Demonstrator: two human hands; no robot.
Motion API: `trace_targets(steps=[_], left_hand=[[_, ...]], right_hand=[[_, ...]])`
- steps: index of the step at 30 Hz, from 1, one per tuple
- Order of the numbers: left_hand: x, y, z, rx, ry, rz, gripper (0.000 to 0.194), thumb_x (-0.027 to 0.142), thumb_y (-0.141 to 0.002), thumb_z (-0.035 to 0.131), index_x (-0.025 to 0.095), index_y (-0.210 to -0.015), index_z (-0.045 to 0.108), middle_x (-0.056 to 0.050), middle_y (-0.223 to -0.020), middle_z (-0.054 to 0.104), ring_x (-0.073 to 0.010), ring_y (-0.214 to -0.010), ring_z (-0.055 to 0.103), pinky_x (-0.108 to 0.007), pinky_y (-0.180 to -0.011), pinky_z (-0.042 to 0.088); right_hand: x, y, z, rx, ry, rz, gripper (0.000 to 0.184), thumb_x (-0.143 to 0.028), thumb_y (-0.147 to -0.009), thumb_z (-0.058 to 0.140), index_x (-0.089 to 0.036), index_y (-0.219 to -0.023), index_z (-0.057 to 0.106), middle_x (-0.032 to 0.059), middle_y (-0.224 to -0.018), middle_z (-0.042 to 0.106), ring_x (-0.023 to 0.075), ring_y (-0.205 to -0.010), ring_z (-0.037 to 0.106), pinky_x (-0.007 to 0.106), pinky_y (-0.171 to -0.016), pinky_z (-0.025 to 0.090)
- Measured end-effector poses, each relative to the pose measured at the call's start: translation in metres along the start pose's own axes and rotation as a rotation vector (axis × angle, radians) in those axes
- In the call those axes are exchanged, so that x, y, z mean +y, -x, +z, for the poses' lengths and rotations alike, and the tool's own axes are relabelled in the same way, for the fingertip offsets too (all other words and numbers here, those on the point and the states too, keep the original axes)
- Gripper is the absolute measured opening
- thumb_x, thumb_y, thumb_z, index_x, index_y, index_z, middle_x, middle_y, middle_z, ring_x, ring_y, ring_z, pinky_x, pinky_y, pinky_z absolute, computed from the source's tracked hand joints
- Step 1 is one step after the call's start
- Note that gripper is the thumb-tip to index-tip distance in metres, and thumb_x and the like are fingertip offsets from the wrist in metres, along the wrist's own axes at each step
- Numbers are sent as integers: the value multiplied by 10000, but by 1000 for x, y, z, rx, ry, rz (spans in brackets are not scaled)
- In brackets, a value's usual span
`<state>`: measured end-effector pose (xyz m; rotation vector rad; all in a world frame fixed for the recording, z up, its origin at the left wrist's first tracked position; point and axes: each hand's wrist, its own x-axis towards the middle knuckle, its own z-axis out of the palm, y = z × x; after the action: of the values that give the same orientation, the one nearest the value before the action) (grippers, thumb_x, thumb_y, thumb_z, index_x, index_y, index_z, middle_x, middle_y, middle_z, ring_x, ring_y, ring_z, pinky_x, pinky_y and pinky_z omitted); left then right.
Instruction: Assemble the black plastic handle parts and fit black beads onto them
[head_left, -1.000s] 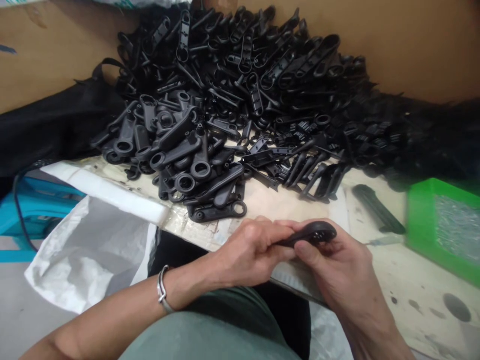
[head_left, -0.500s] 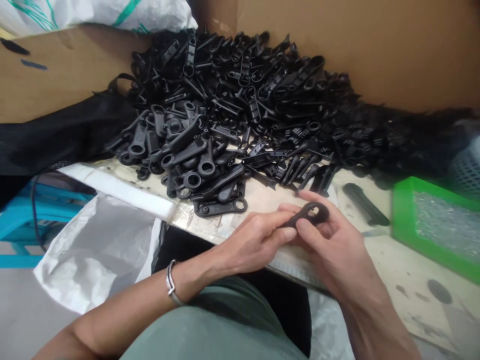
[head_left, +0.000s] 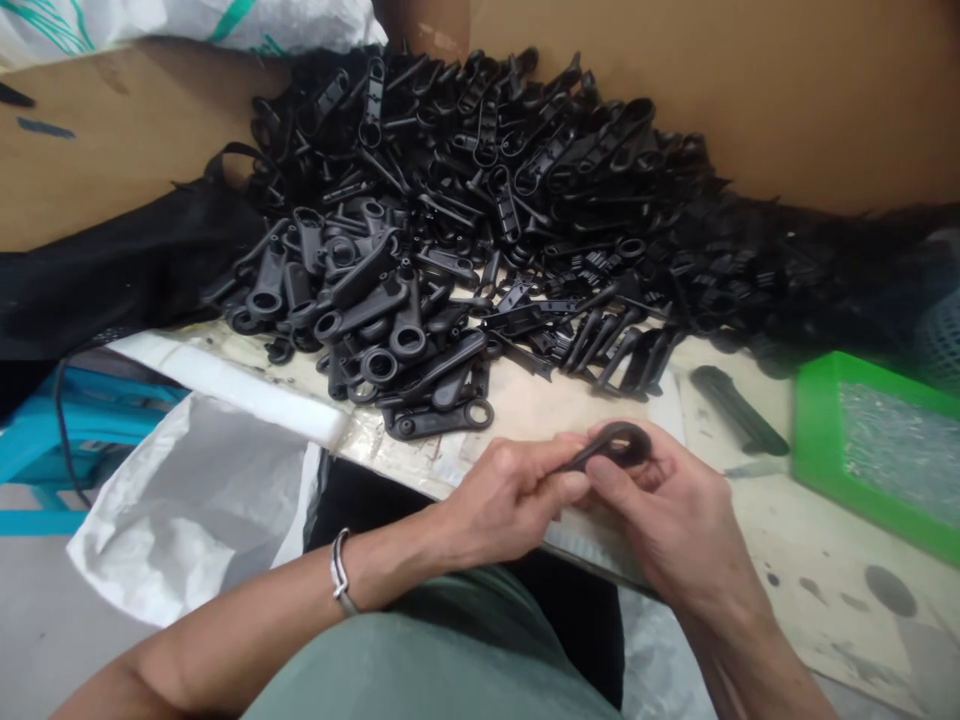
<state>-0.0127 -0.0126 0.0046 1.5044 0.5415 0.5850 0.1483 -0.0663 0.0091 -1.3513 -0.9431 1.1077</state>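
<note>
Between my two hands is a black plastic lever-like part point(head_left: 636, 446) with a ring-shaped end. My left hand point(head_left: 517, 490) pinches its narrow end between thumb and fingers. My right hand point(head_left: 667, 500) grips the ring end, thumb on the near side and fingers behind it. The fingers cover much of the part. Just beyond my hands lies a heap of similar black ring-ended parts point(head_left: 409, 340) on the worktable point(head_left: 525, 400). Smaller black strips point(head_left: 626, 350) lie in a row to the right of them.
A large pile of black parts point(head_left: 480, 150) rises against the cardboard point(head_left: 712, 90). At right are a green tray point(head_left: 814, 410) of small clear or shiny pieces and a single dark part point(head_left: 739, 410). A white sack point(head_left: 187, 510) and blue stool point(head_left: 112, 410) stand at lower left.
My hands and the black part have shifted slightly down. The right index finger, raised before, is now folded in closer to the part. The whole view has moved a little.
</note>
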Motion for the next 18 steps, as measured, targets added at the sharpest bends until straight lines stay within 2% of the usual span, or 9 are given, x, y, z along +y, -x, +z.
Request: trace_targets(steps=[4,7,11,13,15,18], left_hand=[[-5,2,1,-2,-310,206,236,239,-1018,475,111,-1074,665,-106,-1015,727,-182,-857,672,-296,-797,520],[-9,2,2,13,-410,322,228,219,-1016,484,113,-1135,648,-154,-1154,737,-246,-1016,707,-361,-895,541],[-10,2,3,-1,-362,320,226,188,-1013,491,134,-1181,632,-124,-1161,737,-226,-1055,706,-341,-914,556],[-10,2,4,15,-334,318,225,175,-1008,495,128,-1180,631,-133,-1175,732,-222,-1047,708,-340,-906,563],[-11,2,5,31,-311,342,231,163,-1002,496,108,-1182,629,-163,-1199,725,-240,-1078,706,-357,-921,565],[-9,4,4,16,-322,335,249,155,-1004,473,91,-1196,618,-202,-1207,713,-278,-1153,687,-398,-983,541]], right_hand=[[3,4,-10,-30,128,-17,237,-397,-794,836,-240,-936,730,20,-859,778,145,-730,714,197,-629,590],[1,8,-17,-24,227,-6,260,-413,-769,845,-248,-931,728,22,-920,789,148,-730,708,203,-624,579],[-8,8,-17,-34,244,24,257,-402,-732,865,-264,-894,722,1,-927,790,159,-804,734,197,-664,586],[-13,6,-15,-52,219,32,267,-408,-702,883,-262,-858,724,-6,-877,786,158,-772,732,199,-657,590],[-15,3,-13,-53,244,38,266,-414,-684,893,-254,-820,730,-5,-819,776,152,-707,715,194,-607,581],[-11,3,-12,-35,284,34,218,-401,-724,874,-263,-838,748,4,-840,779,166,-733,727,207,-627,596]])
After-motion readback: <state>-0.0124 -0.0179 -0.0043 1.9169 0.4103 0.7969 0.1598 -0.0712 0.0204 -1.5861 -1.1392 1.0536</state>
